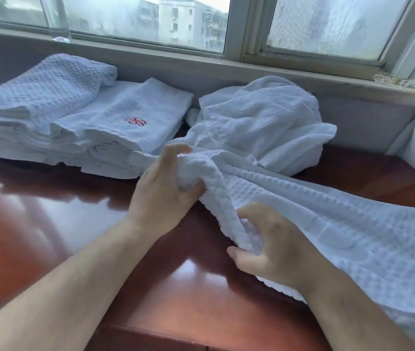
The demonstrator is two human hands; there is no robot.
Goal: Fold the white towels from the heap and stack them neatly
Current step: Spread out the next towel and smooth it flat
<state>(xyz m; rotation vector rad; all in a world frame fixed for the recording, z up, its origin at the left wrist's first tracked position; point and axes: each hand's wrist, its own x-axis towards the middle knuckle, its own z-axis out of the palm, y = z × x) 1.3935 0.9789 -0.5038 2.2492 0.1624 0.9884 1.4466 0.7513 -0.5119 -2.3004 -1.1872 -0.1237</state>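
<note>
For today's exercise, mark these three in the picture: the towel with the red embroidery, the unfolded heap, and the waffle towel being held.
Towel with the red embroidery [135, 121], head view, on its red mark.
Unfolded heap [259, 115], head view, on its crumpled middle.
Waffle towel being held [328, 224], head view, on its spread part.

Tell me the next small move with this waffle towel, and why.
Probably slide the left hand and right hand apart along the edge of the waffle towel to spread it flat on the table: it is bunched between both fists, unfolded.
</note>
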